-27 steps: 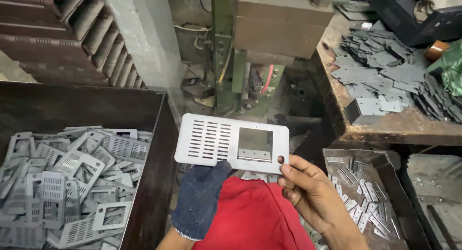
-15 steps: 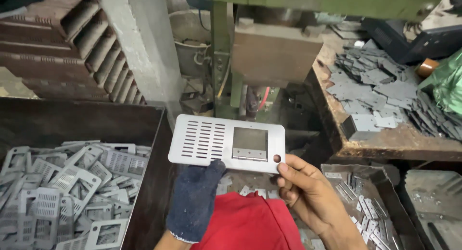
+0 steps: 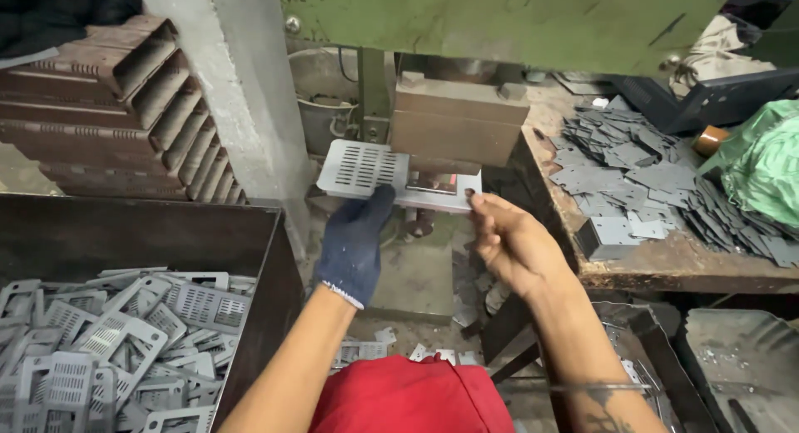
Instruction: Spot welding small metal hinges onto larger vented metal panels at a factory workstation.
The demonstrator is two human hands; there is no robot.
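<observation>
Metal plate (image 3: 366,168) with the slotted vents is now up at the press, its right end tucked under the brown block (image 3: 459,121) at about 12 o'clock in the view. Half a second ago it was held flat out in front of the chest, well clear of the machine, so it's gone forward and in. To me that reads as the plate being loaded for a stamp.

Left hand (image 3: 354,241), in a dark blue glove, pinches the plate's near edge by the slots. Right hand (image 3: 509,237), bare, has its fingertips on the plate's right corner, fingers curled around that edge. How far under the block the plate sits I can't really tell, since the block hides that end.

Around it:
- green press frame (image 3: 499,21) across the top
- bin (image 3: 266,258) at 8 o'clock, heaped with the same grey vented plates
- workbench (image 3: 666,271) at 3 o'clock with a messy pile of flat grey blanks (image 3: 632,175)
- stack of brown channel pieces (image 3: 100,116) at 10 o'clock
- red cloth (image 3: 408,395) at 6 o'clock, over the person's lap
</observation>
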